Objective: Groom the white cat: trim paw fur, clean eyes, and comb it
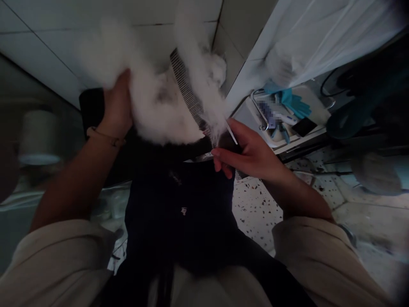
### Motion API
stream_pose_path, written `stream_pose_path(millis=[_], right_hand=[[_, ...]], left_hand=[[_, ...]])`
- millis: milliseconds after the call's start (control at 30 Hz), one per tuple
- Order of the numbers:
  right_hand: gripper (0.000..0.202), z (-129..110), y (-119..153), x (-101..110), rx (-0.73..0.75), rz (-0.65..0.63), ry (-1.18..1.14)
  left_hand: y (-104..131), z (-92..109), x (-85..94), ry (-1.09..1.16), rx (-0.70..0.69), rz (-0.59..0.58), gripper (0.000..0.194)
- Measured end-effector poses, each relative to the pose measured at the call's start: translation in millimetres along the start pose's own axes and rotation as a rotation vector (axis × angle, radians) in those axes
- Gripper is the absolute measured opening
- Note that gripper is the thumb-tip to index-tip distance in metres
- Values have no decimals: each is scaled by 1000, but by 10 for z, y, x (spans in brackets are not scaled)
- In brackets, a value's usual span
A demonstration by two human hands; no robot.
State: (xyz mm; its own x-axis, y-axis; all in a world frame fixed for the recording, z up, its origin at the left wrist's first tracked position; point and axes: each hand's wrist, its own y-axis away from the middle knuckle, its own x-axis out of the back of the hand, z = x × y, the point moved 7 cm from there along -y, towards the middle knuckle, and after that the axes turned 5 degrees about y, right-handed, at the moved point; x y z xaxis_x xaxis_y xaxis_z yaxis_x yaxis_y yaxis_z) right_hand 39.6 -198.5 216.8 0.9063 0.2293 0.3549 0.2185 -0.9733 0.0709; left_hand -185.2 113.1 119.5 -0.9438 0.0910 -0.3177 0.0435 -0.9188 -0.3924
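Observation:
A mass of fluffy white fur (166, 115), apparently a long-haired animal, is on a dark surface in front of me; its head does not show clearly. My left hand (118, 102) is closed against the fur on the left, most of its fingers hidden in it. In my right hand (244, 149) is a long dark comb (187, 87), slanting up and left with its teeth along the fur. Wisps of fur trail from the comb near my thumb. A thin pale strip (231, 132) shows by my index finger; I cannot tell what it is.
At right, a white tray (252, 113) holds teal gloves (295, 104), a dark flat rectangle (304, 126) and small tools. White plastic sheeting (319, 38) hangs above it. Tiled wall (54, 47) stands ahead; a blurred white cylinder (38, 136) is at left. Speckled floor (255, 209) lies below.

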Motion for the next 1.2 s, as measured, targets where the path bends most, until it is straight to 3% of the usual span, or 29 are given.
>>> stream_pose_path(millis=[67, 100, 167, 233, 300, 333, 400, 533, 633, 767, 900, 1200], right_hand=[[38, -29, 17, 29, -4, 71, 120], [36, -41, 25, 39, -14, 101, 194], [34, -61, 41, 59, -50, 159, 367], [35, -89, 53, 74, -89, 203, 556], [38, -131, 54, 78, -108, 230, 730], [40, -154, 51, 78, -110, 241, 809], [43, -194, 38, 70, -107, 257, 951], [48, -209, 4, 42, -127, 269, 1168], [51, -177, -21, 15, -158, 256, 1257], [52, -148, -47, 3, -155, 275, 1264], [52, -122, -68, 4, -112, 297, 1164], [31, -142, -85, 15, 164, 309, 507]], left_hand=[[206, 224, -33, -96, 35, -89, 95], [313, 479, -69, -149, -101, -107, 102], [618, 1079, -275, -282, -504, -207, 117], [976, 1485, -590, -359, -740, -385, 89], [1276, 1785, -733, -236, -855, -301, 24], [1397, 1827, -856, -224, -816, -334, 15], [1582, 1827, -995, -104, -664, -309, 9], [1825, 1596, -1237, 68, -251, -391, 27], [1879, 1492, -1289, 52, -87, -326, 23], [1873, 1361, -1318, 19, 35, -240, 28], [1848, 1252, -1312, 72, 74, -197, 34], [1752, 1259, -1264, -73, 110, -167, 28]])
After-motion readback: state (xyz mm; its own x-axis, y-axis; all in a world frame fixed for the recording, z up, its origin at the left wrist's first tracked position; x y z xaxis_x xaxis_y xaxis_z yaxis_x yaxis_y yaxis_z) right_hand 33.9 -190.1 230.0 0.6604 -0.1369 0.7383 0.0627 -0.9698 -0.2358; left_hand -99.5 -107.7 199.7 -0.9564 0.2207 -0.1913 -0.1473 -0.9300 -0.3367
